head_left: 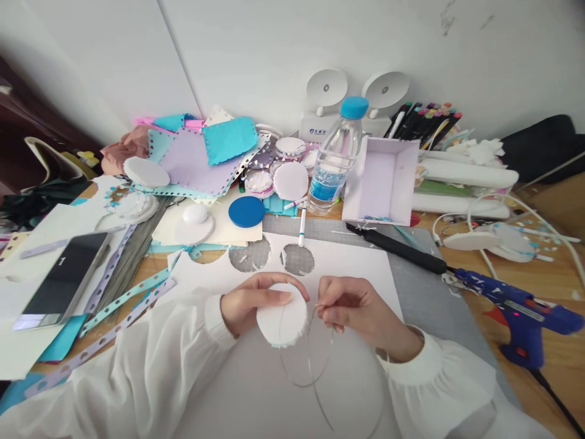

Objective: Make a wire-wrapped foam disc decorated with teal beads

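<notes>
My left hand [262, 299] grips a round white disc [281, 320], thumb on its face and fingers curled behind its edge. A thin grey cord [311, 384] runs down from near that thumb, loops below the disc and rises to my right hand [350, 308]. There the thumb and fingertips pinch the cord, a little to the right of the disc. Loose lengths of it hang toward my lap. Behind both hands lies a white sheet [356, 262] with round holes cut from it.
A blue glue gun [516, 305] and a black-handled cutter [397, 247] lie at right. A water bottle [336, 158] stands by a lilac box [379, 183]. At left are a phone [64, 277], a bundle of grey cord [137, 262] and patterned strips [100, 347]. A blue disc [247, 211] lies mid-table.
</notes>
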### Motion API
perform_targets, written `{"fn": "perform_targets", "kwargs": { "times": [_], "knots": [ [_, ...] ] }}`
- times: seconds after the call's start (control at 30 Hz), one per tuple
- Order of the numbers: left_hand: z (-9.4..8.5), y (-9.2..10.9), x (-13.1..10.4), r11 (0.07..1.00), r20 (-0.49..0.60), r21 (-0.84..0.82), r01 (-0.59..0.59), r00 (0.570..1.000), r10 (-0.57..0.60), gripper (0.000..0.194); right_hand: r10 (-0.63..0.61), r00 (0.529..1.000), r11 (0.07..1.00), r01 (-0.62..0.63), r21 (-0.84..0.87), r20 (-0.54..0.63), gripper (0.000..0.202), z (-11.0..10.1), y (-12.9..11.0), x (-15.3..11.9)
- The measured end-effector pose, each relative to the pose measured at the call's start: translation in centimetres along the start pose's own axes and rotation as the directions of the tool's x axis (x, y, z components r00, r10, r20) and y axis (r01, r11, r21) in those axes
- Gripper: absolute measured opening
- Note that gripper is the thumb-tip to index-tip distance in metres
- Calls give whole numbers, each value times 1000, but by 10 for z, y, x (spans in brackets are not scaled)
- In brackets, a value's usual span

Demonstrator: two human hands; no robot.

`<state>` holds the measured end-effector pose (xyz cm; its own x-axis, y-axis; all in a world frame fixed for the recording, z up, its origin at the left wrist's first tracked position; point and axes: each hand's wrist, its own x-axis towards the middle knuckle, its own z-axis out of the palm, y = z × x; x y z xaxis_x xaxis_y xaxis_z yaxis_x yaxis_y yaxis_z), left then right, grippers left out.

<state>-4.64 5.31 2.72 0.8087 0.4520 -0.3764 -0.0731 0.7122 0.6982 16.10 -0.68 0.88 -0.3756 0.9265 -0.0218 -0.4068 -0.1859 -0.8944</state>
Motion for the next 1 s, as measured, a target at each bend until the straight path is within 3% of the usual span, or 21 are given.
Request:
{"fn": "perform_targets", "kwargs": {
  "times": [0.13, 0.23, 0.37, 0.47, 0.67, 0.87, 1.0],
  "knots": [
    [2, -4, 2, 999, -33, -22, -24, 999, 24, 29, 15, 999, 999, -16, -31, -35, 7, 6, -1, -1],
    [2, -5, 4, 991, -159, -73, -109, 983, 96, 22, -29, 980, 999, 21, -41, -195, 4, 5, -3, 0],
    [-1, -4, 7, 987, -298, -116, -108, 952, 69, 17, -79, 887, 995, 96, 15, -455, 8, -4, -6, 4],
    [-4, -1, 7, 986, -258, -146, -79, 965, 39, 27, -18, 835, 992, 84, 94, -550, 11, -8, -8, 7],
    [-6, 2, 1, 979, -41, -160, -123, 992, 118, 56, 9, 854, 988, 72, 136, -520, 13, -6, -12, 5],
    [-2, 2, -1, 974, 43, -145, -175, 982, 183, 54, -4, 939, 997, 30, 69, -345, 19, 5, -12, 1],
    [0, 1, -1, 975, 32, -96, -201, 978, 205, 51, 3, 959, 998, 17, 66, -284, 18, 8, -10, 0]
  ]
}}
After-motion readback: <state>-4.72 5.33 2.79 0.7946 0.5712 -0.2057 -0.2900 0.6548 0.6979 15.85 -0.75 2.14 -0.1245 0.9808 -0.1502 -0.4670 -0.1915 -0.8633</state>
